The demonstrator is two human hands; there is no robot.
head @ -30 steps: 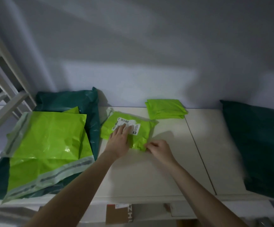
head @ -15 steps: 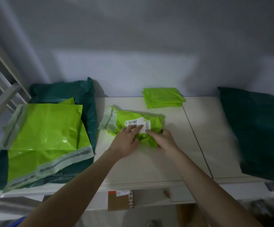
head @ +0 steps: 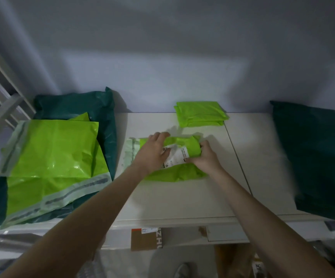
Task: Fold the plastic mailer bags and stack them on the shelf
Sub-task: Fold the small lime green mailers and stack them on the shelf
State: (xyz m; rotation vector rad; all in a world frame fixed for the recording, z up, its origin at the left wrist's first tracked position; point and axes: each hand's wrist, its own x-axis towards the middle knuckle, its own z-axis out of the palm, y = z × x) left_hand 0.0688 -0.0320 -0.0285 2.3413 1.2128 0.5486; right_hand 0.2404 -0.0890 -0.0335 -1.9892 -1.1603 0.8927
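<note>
Both forearms were bare from the wrists back to the frame's lower edge, with no sleeves showing. The left hand [head: 152, 155] and right hand [head: 206, 159] wore no gloves, rings or watch.

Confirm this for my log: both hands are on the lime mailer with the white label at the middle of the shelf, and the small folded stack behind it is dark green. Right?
Not quite. The folded stack behind the labelled lime mailer is lime green, not dark green, as the head view shows. The rest holds: the left hand and the right hand are both on that mailer at the middle of the shelf.
</note>
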